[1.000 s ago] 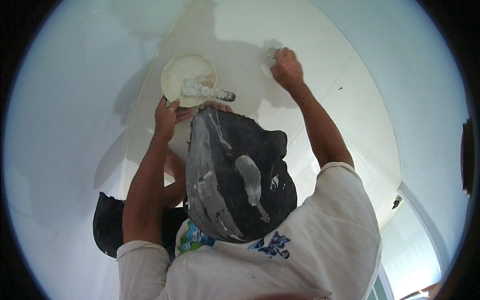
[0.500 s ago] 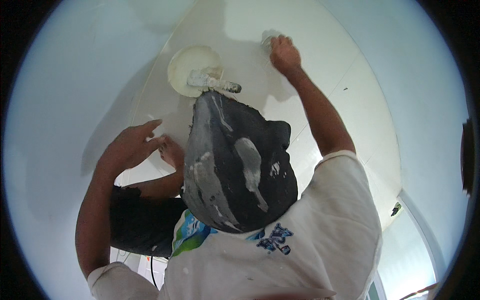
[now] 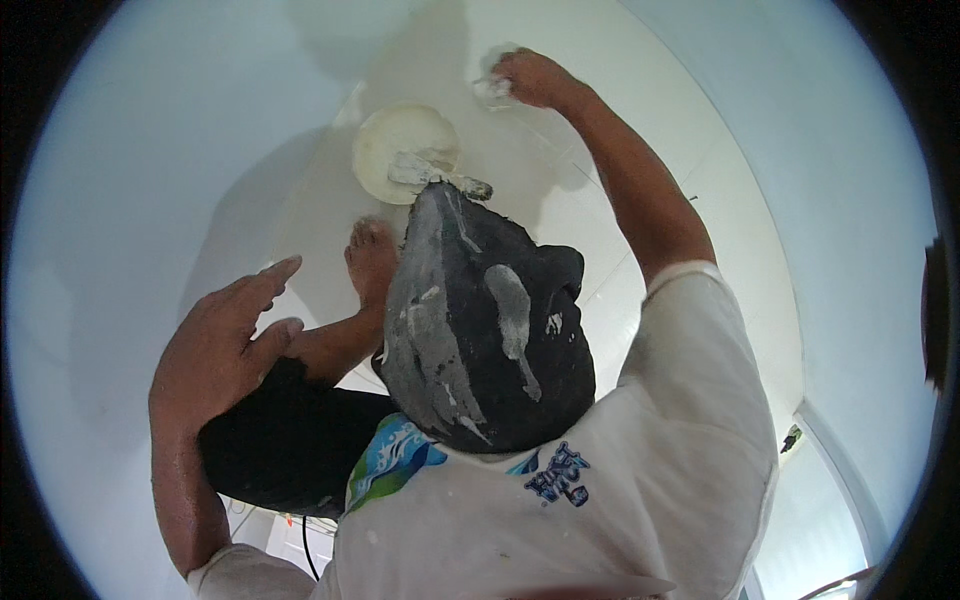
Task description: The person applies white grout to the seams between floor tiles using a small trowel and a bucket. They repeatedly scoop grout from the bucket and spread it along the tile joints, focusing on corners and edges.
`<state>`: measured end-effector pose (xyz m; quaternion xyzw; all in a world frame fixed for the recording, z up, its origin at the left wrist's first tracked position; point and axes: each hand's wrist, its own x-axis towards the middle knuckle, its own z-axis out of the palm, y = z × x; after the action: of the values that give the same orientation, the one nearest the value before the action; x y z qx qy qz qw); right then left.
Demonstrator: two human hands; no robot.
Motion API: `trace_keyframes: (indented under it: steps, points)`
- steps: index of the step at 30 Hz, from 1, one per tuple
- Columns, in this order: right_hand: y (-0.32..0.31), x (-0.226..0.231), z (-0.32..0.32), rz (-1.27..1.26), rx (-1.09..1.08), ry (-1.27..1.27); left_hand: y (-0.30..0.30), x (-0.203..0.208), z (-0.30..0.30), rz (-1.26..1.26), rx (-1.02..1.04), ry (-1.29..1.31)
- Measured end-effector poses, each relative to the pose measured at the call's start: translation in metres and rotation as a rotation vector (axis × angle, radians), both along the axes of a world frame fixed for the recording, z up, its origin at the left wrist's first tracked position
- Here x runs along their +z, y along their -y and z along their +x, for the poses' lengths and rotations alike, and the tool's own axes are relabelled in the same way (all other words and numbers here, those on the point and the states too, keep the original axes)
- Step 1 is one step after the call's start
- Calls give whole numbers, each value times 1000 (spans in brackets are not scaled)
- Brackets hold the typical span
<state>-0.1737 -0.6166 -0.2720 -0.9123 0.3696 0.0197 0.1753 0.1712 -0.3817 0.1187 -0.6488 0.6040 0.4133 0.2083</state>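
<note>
My right hand [image 3: 537, 78] reaches far forward, its fingers closed on a crumpled whitish wad [image 3: 492, 88] pressed against the pale tiled floor. Whether the wad is cloth or sponge I cannot make out. On the left, my left hand [image 3: 222, 345] hangs in the air with its fingers stretched out and the thumb apart, holding nothing. Between the hands sits a round cream-coloured tub [image 3: 385, 135]. Across it lies a white-crusted tool [image 3: 425, 172] with a dark handle end. Its near side is close to my knee.
My raised knee [image 3: 470, 340], in black cloth with grey-white smears, fills the middle. My bare foot [image 3: 370, 255] rests on the floor near the tub. Smooth pale walls [image 3: 110, 250] rise at both sides. A dark cable [image 3: 306, 545] hangs at the lower left.
My right hand has slid the wad leftward across the floor. My left hand has come nearer and lower, away from the foot, which now shows more fully.
</note>
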Motion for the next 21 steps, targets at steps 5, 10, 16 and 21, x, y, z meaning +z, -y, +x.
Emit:
trace_keyframes:
  steps: [5, 10, 16, 21]
  points:
    - [4, 0, 39, 375, 175, -261, 6, -13, 0, 41, -60, 72]
    - [-65, -2, -37, 525, 174, -650, 9, -13, 9, 66, 15, 88]
    - [-112, 19, -128, 590, -82, -512, 11, -15, 9, 107, 16, -32]
    - [-25, 29, -15, 230, -7, -178, 16, -18, 7, 124, 11, -98]
